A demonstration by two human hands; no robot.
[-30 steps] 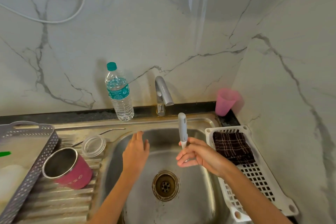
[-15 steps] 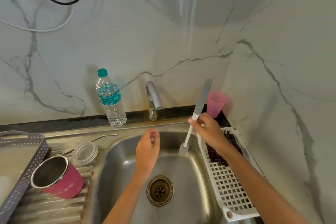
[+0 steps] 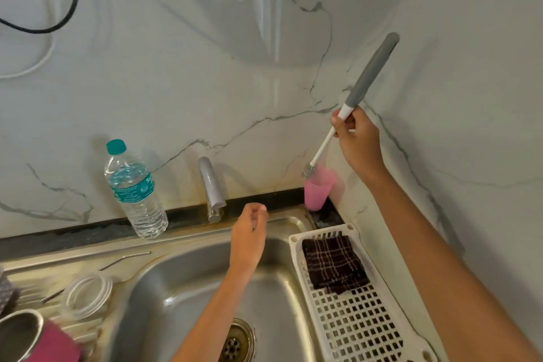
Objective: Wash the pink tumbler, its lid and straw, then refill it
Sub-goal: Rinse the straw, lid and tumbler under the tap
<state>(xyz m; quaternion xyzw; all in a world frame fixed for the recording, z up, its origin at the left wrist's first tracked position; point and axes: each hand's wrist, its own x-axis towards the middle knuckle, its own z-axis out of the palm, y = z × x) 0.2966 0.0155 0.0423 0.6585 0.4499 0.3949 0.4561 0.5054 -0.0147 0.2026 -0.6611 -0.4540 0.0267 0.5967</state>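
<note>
Right hand (image 3: 357,141) fingers grip the brush (image 3: 371,70) stem, bristles at the rim of the light pink cup (image 3: 318,194), which a skewed entry could tip. Left hand (image 3: 249,233) hangs loosely curled, empty. Pink tumbler (image 3: 50,344) lies at eight o'clock, lid (image 3: 86,295) beside it.

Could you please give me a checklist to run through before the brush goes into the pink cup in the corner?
1. Right hand grips the bottle brush on its white stem: ok.
2. Brush head centred over the pink cup: not ok, it sits at the cup's left rim.
3. Pink cup upright: ok.
4. Room inside the cup: cannot tell, the inside is hidden.
5. Left hand free, holding nothing, over the sink: ok.
6. Faucet off, no stream visible: ok.
</note>
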